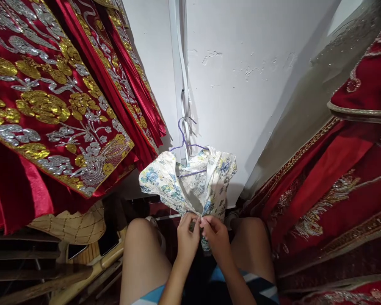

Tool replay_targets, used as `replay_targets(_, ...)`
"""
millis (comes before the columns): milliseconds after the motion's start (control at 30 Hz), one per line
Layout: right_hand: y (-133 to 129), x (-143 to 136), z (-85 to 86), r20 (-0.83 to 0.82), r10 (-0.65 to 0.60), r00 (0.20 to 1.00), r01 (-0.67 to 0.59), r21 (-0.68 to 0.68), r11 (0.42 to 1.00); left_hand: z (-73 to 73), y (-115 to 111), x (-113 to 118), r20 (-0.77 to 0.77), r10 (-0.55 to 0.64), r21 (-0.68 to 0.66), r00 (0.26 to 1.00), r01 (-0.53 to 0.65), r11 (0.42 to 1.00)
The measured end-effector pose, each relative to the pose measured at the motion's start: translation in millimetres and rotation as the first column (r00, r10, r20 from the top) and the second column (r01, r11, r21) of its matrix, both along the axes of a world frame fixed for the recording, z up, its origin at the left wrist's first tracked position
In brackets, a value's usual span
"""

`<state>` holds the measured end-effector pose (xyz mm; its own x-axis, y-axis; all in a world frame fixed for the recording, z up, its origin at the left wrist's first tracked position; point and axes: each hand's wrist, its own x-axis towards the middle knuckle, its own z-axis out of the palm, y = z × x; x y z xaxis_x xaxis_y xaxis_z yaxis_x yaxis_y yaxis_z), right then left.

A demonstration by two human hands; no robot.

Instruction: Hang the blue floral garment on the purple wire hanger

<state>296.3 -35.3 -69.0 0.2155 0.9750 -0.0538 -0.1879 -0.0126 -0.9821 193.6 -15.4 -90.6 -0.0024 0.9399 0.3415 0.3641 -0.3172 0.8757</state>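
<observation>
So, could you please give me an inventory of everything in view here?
floral garment: one, white with blue and yellow flowers, centre
hanger: one, purple, inside the garment's shoulders
hanging strip: one, pale, above the hanger
wall: one in front, white with rough patches, behind the garment
sequined cloth: several layers, red with gold and silver, left
beaded cloth: several layers, red, right
lattice-patterned cloth: one, cream, lower left
wooden poles: several, brown to yellowish, lower left
shorts: one pair, blue, white and black, bottom
knees: two, bare, either side of the garment
left hand and right hand: two, bare, pinching the garment's front
</observation>
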Motion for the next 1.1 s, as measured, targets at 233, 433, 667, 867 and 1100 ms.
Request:
replay_targets(233,25.6,2.3,34.4,-0.259,-0.057,0.964,0.033,-0.096,0.995,-8.2,-2.3,-3.2,-0.039,-0.037,-0.071,0.999,0.034,0.997)
replay_targets(433,66.6,-7.9,70.2,-0.291,0.029,0.956,-0.042,-0.039,0.998,-26.8,5.8,-18.0,-0.086,0.031,-0.1,0.996,-0.04,0.994)
replay_targets(667,95.0,-8.2,123.8,-0.25,0.125,0.96,-0.109,0.076,0.991,-24.7,15.2,-26.2,-0.114,-0.002,-0.108,0.993,-0.01,0.994)
replay_targets(867,98.4,-7.4,149.9,-0.265,0.155,0.952,-0.133,0.102,0.986,-24.6,20.4,-35.6,-0.163,-0.066,-0.119,0.984,0.047,0.992)
replay_targets(1100,93.1,-4.4,155.3,-0.226,0.208,0.952,-0.17,0.179,0.969,6.9,38.0,-50.6,-0.088,-0.118,-0.083,0.989,0.111,0.99)
